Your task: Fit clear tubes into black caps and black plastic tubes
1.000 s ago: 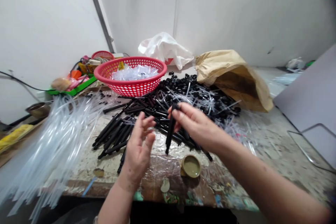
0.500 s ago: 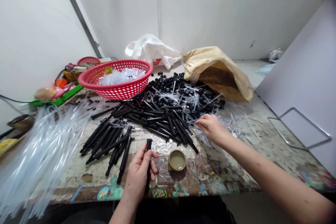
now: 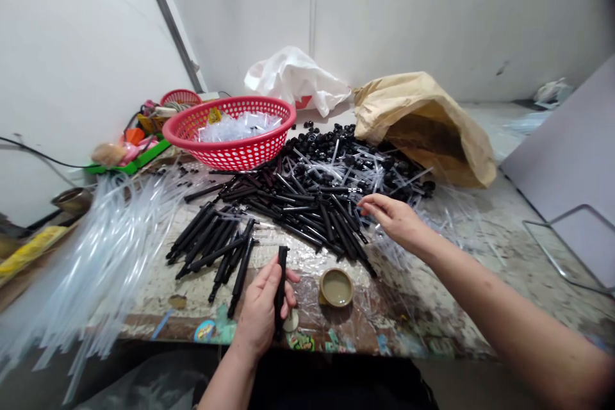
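Note:
My left hand is wrapped around a black plastic tube, held upright near the table's front edge. My right hand pinches thumb and fingers together at the right end of a heap of black tubes; what lies between the fingertips, if anything, is too small to make out. Short clear tubes lie scattered just behind that hand, mixed with small black parts. Between my hands stands a small round cup with liquid in it. More black tubes lie in a loose row at left.
A red basket of clear pieces stands behind the tubes. Long clear tubing hangs over the table's left front. At the back are a brown paper bag and a white plastic bag. A metal wire frame stands at right.
The camera view has turned slightly, so everything sits farther right. My left hand still grips the black tube; my right hand stays pinched beside the heap.

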### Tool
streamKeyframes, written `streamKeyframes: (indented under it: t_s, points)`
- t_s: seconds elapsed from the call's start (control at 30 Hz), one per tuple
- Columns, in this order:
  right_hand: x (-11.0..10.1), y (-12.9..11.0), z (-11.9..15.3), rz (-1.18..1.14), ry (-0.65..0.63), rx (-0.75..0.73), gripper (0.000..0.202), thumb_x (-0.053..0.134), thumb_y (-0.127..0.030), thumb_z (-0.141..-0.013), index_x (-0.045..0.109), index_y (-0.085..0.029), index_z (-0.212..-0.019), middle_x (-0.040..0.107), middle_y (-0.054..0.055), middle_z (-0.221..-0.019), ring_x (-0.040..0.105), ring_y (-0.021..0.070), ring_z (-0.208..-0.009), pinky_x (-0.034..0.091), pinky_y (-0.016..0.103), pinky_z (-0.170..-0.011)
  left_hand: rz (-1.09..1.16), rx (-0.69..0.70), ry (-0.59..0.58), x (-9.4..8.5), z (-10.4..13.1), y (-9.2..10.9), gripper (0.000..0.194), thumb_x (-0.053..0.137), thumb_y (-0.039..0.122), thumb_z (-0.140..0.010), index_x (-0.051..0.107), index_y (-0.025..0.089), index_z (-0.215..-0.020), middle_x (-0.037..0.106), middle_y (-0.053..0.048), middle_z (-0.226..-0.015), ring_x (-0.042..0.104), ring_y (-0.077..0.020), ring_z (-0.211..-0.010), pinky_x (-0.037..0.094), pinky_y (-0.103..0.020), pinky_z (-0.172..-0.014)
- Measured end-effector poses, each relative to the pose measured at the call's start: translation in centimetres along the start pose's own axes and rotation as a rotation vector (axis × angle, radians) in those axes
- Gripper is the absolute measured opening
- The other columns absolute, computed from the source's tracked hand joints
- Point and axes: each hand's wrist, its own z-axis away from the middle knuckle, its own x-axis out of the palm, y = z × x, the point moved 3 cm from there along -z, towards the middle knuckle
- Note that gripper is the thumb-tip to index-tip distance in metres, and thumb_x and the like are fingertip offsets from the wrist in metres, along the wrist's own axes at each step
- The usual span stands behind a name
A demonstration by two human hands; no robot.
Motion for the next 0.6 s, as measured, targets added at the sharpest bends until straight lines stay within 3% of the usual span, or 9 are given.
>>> streamKeyframes:
  t_s: [0.1,0.17,0.27,0.4,0.6]
  points:
    - [0.3,-2.6,2.8,-0.176,-0.134,-0.065,0.028,0.041,-0.03,-0.09,0.065,-0.021,-0.101,0.065,0.004,-0.087,0.059,0.0149,-0.078,0.044,0.027,-0.069,0.003,0.003,-0.017,-0.1,0.0,-0.2,0.032,0.056,0.039,-0.082,0.055,0.018,-0.106,0.059,0.001,-0.075,0.046,-0.0051,-0.047,0.033,-0.013,-0.036]
    - [0.9,-4.2,4.8,-0.095,-0.193,-0.197,0.026,0.043,-0.028,-0.09,0.067,-0.021,-0.097,0.065,0.006,-0.088,0.057,0.0157,-0.079,0.041,0.029,-0.07,-0.013,0.006,-0.023,-0.1,0.0,-0.3,0.032,0.056,0.037,-0.083,0.055,0.017,-0.107,0.06,0.0,-0.076,0.047,-0.0053,-0.048,0.035,-0.014,-0.036]
    - [1.8,-5.6,6.9,0.145,-0.169,-0.345,0.022,0.046,-0.025,-0.09,0.067,-0.021,-0.089,0.065,0.004,-0.08,0.055,0.0166,-0.077,0.034,0.032,-0.072,-0.032,0.007,-0.032,0.0,0.0,-0.3,0.033,0.055,0.035,-0.083,0.053,0.015,-0.109,0.059,-0.001,-0.076,0.047,-0.0051,-0.048,0.035,-0.013,-0.036]
    - [2.3,-6.7,7.4,0.382,-0.121,-0.434,0.016,0.054,-0.022,-0.086,0.064,-0.02,-0.074,0.062,0.001,-0.071,0.048,0.016,-0.071,0.026,0.034,-0.072,-0.044,0.017,-0.031,0.1,0.0,-0.1,0.035,0.057,0.034,-0.082,0.052,0.014,-0.11,0.058,0.0,-0.075,0.047,-0.0049,-0.048,0.034,-0.013,-0.035]
    - [2.2,-7.7,7.2,0.402,-0.15,-0.436,0.015,0.058,-0.019,-0.083,0.06,-0.019,-0.068,0.061,0.001,-0.072,0.048,0.0159,-0.072,0.025,0.034,-0.073,-0.051,0.02,-0.022,0.1,0.2,-0.1,0.037,0.058,0.035,-0.081,0.053,0.015,-0.111,0.059,-0.001,-0.074,0.048,-0.0055,-0.048,0.034,-0.013,-0.036]
